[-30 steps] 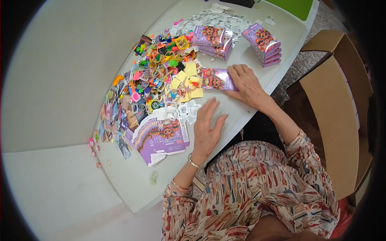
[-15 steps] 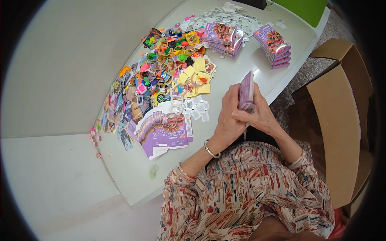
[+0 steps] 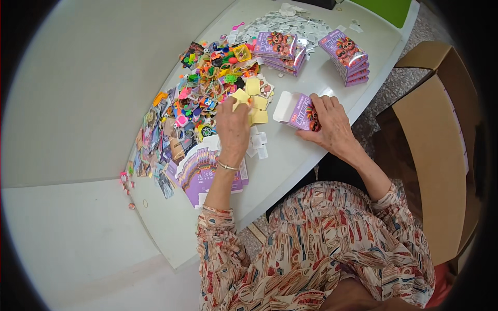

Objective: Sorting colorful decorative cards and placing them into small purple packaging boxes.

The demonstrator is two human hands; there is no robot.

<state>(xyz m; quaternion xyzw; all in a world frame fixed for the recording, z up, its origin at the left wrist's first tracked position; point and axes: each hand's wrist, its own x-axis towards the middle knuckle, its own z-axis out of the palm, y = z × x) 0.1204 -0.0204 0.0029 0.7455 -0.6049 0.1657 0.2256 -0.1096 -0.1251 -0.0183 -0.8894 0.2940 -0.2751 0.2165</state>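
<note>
On the table, left hand apparently pinching a yellow square, right hand gripping purple box

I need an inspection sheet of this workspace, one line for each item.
Surface: white table, curved edge.
Job's things: open purple box lying on the table; yellow cards.
Clutter: toy pile; flat purple boxes; two stacks of purple boxes; white packets.
Grippers: left hand on a yellow card at the pile's edge; right hand holds the open box.
Cables: nothing seen.
Surroundings: cardboard carton on the right; pale floor.
</note>
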